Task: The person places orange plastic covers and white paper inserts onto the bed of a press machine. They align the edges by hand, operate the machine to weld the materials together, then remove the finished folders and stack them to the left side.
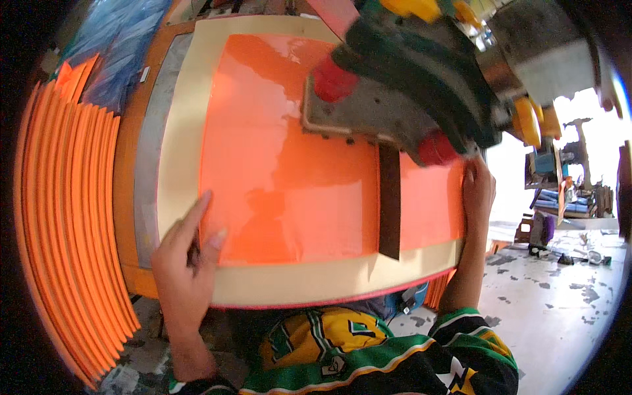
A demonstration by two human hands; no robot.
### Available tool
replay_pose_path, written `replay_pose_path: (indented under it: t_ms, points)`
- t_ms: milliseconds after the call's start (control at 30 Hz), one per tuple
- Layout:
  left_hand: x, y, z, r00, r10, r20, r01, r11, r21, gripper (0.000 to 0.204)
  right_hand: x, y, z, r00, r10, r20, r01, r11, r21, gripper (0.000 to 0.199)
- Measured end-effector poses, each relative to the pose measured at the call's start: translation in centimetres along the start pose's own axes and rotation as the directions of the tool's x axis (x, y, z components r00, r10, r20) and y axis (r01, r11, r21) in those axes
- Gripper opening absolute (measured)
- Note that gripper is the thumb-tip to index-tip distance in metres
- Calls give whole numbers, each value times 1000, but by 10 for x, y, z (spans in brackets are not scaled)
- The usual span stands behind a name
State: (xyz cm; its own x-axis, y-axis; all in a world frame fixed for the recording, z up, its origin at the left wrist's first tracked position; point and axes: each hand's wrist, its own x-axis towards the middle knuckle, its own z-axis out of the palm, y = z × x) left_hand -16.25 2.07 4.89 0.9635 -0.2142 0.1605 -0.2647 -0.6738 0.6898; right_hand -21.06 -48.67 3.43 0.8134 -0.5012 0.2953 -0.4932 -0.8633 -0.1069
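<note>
A glossy orange sheet (283, 197) lies on a cream board (276, 280) with a pinkish-red edge. My left hand (186, 260) is at the sheet's left edge, with the index finger stretched along the edge and the thumb apart from it on the surface. At the opposite edge, my right hand (478, 187) has its fingers curled against the sheet, partly below the machine. A dark strip (390, 204) runs across the right part of the sheet, its upper end under a metal plate (368, 118). Red round knobs (334, 80) sit on that plate.
The machine's dark, blurred head (421, 79) hangs over the upper right of the board. Tall orange folded stacks (72, 217) stand at the left beside a wooden table edge (135, 280). Blue plastic wrap (115, 46) lies behind. A cluttered shelf (566, 204) and worn floor (553, 309) are at the right.
</note>
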Motion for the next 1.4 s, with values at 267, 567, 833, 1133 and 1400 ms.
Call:
replay_pose_path:
  t_ms: [267,567,833,1133,1400]
  points:
    - [-3,-6,7,993,-11,115,9,1000,20,49,-23,96,28,972,-176,-157,193,975,106,31]
    - [6,-23,-3,971,238,9,-236,968,-90,39,-25,97,14,995,91,30,-89,993,-81,30]
    - [-5,-34,-16,924,176,339,-169,984,-51,50,-32,101,2,989,137,63,-128,982,-138,30]
    - [22,-32,-5,934,341,109,-304,917,-258,37,-38,99,0,982,175,63,-165,976,-139,30]
    - [23,-29,-5,938,323,126,-290,930,-225,39,-40,98,-4,980,189,67,-177,972,-153,30]
